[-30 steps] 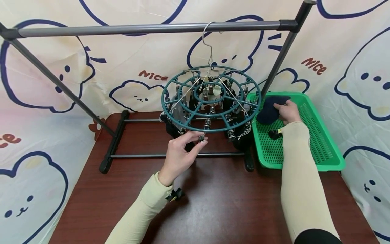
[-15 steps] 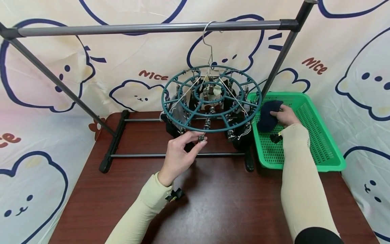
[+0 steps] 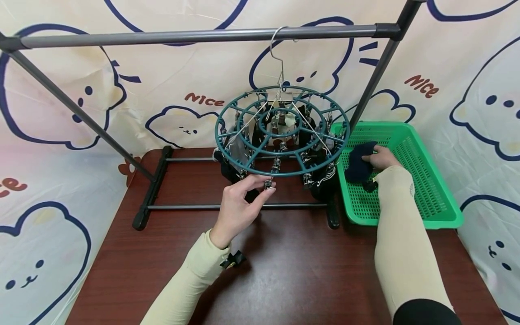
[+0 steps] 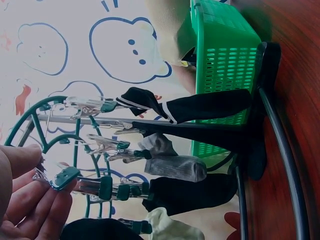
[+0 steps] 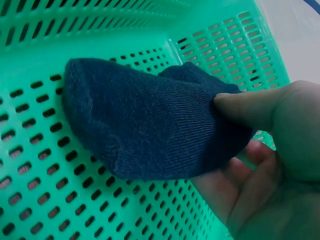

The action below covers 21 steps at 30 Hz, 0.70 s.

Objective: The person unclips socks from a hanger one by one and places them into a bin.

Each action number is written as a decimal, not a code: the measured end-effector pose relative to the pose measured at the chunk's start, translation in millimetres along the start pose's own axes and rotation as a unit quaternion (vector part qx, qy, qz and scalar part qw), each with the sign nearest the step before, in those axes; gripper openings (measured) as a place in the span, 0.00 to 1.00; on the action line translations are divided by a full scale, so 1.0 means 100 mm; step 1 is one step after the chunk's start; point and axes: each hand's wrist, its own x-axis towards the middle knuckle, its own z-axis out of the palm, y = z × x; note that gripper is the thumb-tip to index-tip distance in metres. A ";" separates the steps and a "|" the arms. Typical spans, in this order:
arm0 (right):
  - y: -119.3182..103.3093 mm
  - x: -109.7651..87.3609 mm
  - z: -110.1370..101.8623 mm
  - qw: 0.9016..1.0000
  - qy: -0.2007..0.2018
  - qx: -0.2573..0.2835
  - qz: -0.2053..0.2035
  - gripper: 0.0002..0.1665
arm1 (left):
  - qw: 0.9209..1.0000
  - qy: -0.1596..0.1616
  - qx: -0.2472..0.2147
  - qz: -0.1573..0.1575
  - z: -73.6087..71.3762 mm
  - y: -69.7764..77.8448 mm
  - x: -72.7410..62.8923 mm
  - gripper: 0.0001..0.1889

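My left hand (image 3: pixel 240 203) pinches a metal clip (image 3: pixel 268 184) hanging at the near edge of a round teal drying hanger (image 3: pixel 260 168). In the left wrist view that clip (image 4: pixel 65 177) has a green tip and sits between thumb and fingers. Inside a green basket (image 3: pixel 436 198), my right hand (image 3: pixel 382 158) holds a dark navy sock (image 3: pixel 359 163). The right wrist view shows the sock (image 5: pixel 145 120) pinched near one end, between thumb and fingers, its rounded end toward the basket's perforated floor. Other socks hang from the clips, among them a grey sock (image 4: pixel 175 167) and a black sock (image 4: pixel 207 106).
The hanger's hook (image 3: pixel 273 45) loops over the top bar (image 3: pixel 162 38) of a grey metal rack. The rack's black foot (image 3: pixel 141 217) stands on a brown wooden table (image 3: pixel 292 266). A printed curtain (image 3: pixel 170 76) lies behind. A cream sock (image 4: pixel 172 226) also hangs from a clip.
My right hand has drawn the navy sock slightly toward me within the basket, and the sock has turned to hang more lengthwise. The left hand keeps its pinch on the clip.
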 end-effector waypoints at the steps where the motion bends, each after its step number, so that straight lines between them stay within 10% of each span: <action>1: 0.00 0.00 -0.01 1.000 -0.006 0.000 0.002 0.50 | 1.000 0.001 0.001 0.000 0.00 0.00 0.00 0.13; 21: 0.03 -0.08 -0.05 0.994 0.041 -0.098 0.036 0.53 | 1.000 0.005 0.000 0.008 -0.02 0.00 0.00 0.13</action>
